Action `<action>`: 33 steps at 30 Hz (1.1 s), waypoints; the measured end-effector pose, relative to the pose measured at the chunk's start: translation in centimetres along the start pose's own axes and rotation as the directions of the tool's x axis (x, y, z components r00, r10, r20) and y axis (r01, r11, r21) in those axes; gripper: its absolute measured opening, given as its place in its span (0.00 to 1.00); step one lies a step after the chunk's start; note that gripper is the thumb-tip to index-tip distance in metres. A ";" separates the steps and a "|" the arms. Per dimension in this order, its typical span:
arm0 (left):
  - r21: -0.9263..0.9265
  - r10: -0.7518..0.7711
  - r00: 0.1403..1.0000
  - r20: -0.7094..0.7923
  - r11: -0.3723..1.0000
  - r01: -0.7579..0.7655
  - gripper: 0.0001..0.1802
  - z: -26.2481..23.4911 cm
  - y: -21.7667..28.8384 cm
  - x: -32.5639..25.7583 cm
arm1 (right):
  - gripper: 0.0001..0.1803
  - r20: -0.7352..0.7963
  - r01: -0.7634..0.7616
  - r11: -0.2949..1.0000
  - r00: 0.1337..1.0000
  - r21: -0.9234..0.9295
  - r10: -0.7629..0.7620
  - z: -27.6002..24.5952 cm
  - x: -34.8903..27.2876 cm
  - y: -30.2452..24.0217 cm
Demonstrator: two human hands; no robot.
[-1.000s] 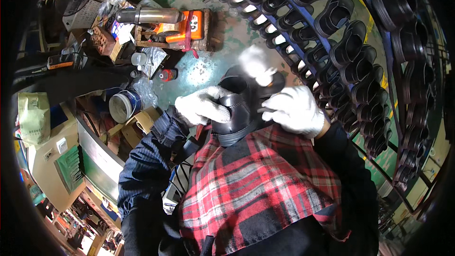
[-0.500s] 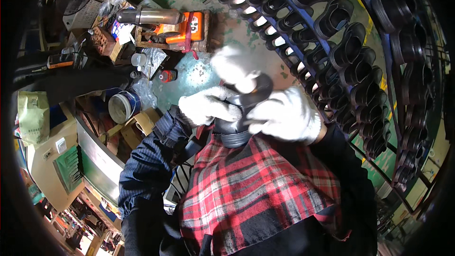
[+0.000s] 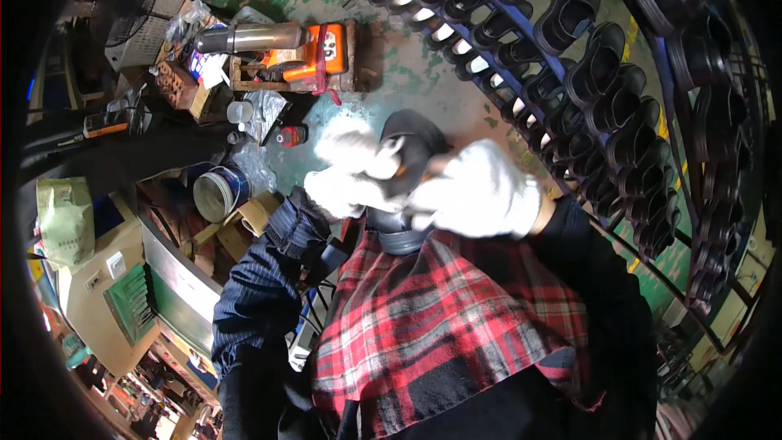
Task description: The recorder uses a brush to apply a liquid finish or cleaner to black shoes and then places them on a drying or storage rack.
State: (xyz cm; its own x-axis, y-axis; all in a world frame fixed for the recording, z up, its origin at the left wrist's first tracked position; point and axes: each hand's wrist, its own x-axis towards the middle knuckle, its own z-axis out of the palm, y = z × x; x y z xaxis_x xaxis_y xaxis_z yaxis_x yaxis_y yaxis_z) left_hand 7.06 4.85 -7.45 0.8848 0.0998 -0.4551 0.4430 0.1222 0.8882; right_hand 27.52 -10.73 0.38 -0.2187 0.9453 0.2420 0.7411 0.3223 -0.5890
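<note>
A black shoe point(image 3: 401, 240) stands on my lap, its sole edge near the red plaid cloth point(image 3: 456, 310) that covers my legs. My left hand point(image 3: 346, 193), in a white knitted glove, is closed on the shoe's left side. From the right, my right hand point(image 3: 481, 191), also gloved in white, has its fingers bent in against the shoe's upper. The shoe's dark front part point(image 3: 414, 134) shows beyond the hands. A blurred white bundle point(image 3: 350, 143) lies just beyond my left hand; its kind cannot be made out. Fingers and glare hide the shoe's middle.
Racks of black shoes point(image 3: 599, 65) run along the right. Ahead to the left, an orange machine point(image 3: 330, 49) with a grey cylinder sits in a wooden crate. A red-and-black bottle point(image 3: 291, 135), a white bucket point(image 3: 213, 194) and a workbench point(image 3: 175, 253) are on the left.
The blurred white bundle has moved left, from above the shoe to beyond my left hand. More of the shoe's dark front part shows. Both hands stay at the shoe.
</note>
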 end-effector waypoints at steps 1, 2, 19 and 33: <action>-0.598 -0.085 0.988 0.127 0.788 0.144 0.21 0.7 2.9 -0.1 | 0.08 -0.048 0.071 0.996 0.996 -0.059 -0.074 0.0 -0.9 1.3; -0.581 -0.192 0.966 0.172 0.772 0.257 0.20 -0.1 2.7 -0.3 | 0.08 0.044 0.016 0.988 0.999 -0.153 -0.010 -0.5 -1.7 1.8; -0.414 -0.196 0.901 0.387 0.836 0.360 0.16 -1.0 5.1 0.2 | 0.10 0.034 -0.068 0.998 0.997 0.003 0.067 -1.7 -2.5 1.2; -0.577 -0.016 0.907 0.422 0.766 0.282 0.21 -0.6 3.0 0.8 | 0.11 -0.166 -0.238 0.962 0.951 0.138 0.259 -3.5 -0.1 0.2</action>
State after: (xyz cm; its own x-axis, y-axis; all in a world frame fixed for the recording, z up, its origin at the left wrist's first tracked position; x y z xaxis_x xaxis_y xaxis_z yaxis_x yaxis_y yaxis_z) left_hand 8.98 5.92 -5.14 0.8558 -0.3281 -0.3999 0.5059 0.6919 0.5151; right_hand 29.85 -10.91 2.95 0.0893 0.9745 0.2060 0.6770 0.0923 -0.7302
